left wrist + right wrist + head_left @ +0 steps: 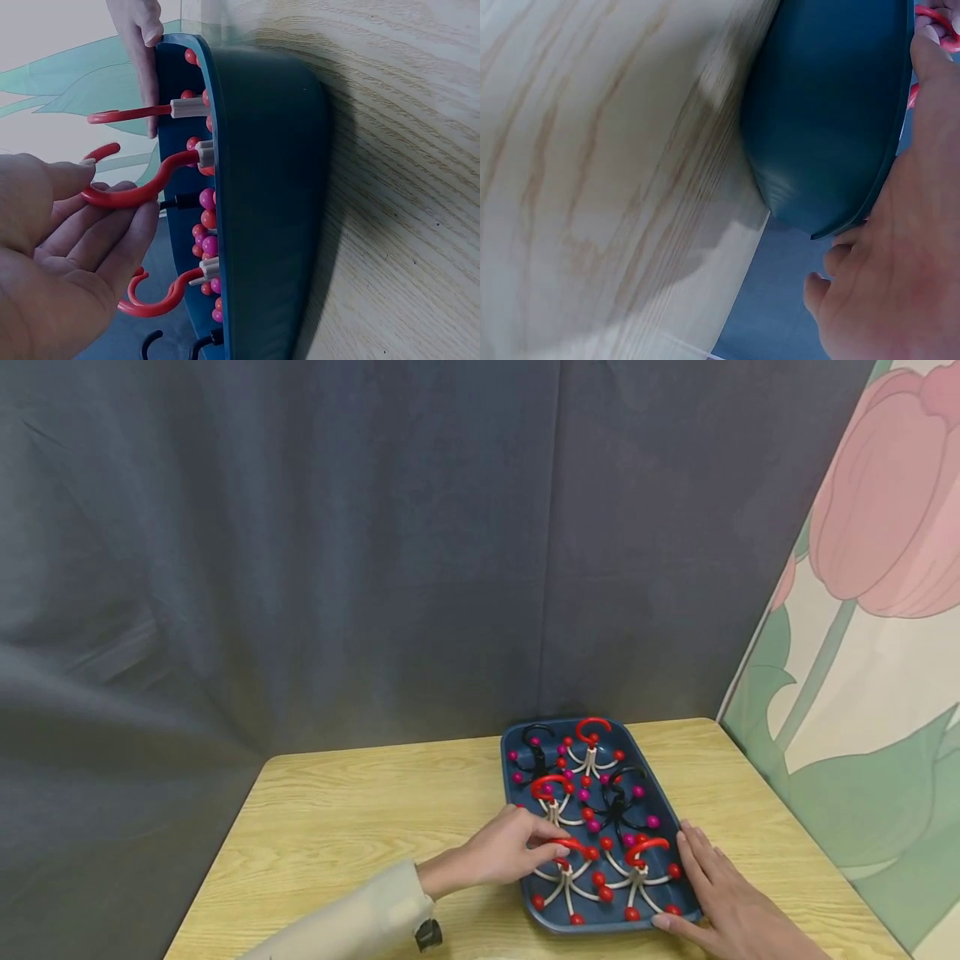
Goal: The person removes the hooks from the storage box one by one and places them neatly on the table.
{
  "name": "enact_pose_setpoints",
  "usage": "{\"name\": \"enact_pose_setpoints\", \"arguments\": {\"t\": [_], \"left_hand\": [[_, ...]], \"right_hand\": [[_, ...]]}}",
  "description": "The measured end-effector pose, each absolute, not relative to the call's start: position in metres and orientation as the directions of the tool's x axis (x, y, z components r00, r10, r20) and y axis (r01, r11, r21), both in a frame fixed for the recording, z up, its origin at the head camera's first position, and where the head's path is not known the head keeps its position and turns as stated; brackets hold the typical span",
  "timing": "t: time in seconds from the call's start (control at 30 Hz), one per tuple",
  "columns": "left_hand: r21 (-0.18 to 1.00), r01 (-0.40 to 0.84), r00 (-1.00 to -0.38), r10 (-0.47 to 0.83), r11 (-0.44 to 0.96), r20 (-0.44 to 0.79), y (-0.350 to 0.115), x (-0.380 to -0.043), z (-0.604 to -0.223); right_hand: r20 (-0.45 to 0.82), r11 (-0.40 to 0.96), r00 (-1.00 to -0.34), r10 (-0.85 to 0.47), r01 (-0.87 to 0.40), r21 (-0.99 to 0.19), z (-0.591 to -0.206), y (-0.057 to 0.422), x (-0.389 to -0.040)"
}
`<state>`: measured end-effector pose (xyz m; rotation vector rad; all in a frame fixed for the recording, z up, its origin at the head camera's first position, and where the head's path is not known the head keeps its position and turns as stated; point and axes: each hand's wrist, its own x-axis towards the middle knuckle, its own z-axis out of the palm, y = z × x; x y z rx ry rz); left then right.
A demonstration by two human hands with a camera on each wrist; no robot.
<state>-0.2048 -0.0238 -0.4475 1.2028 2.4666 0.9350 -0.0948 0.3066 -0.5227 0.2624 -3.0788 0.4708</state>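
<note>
A dark blue tray (547, 929) holds hanging hooks with several curved prongs ending in balls. My left hand (506, 850) pinches the red curved top of a white-pronged hook (127, 196) at the tray's front left, thumb on one side and fingers on the other. That hook's prongs are still down inside the tray. Along the tray's right side, my right hand (723, 897) rests against the rim, fingers straight and thumb at the front corner. Beside the gripped one stands another red-topped hook (638, 877).
Farther back in the tray stand two more red-topped hooks (592, 756) and two black hooks (617, 806) with magenta balls. The wooden table (360, 827) extends left of the tray. A dark curtain (405, 568) hangs behind, and a tulip-patterned panel (862, 710) stands at the right.
</note>
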Motion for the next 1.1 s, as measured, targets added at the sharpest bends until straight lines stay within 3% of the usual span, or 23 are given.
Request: {"name": "enact_pose_setpoints", "arguments": {"t": [0.37,0.7,1.1], "left_hand": [[0.643,0.601,-0.656,0.752,0.474,0.06,-0.021,-0.201,-0.447],[0.816,0.411,-0.746,0.664,0.407,0.045,-0.025,-0.197,-0.457],[0.814,0.425,-0.77,0.631,0.395,0.096,-0.024,-0.195,-0.462]], "right_hand": [[0.024,0.944,-0.987,-0.16,-0.16,-0.289,-0.521,0.305,-0.095],[0.012,0.945,-0.988,-0.154,-0.151,-0.29,-0.521,0.305,-0.094],[0.01,0.947,-0.99,-0.143,-0.14,-0.291,-0.522,0.304,-0.094]]}}
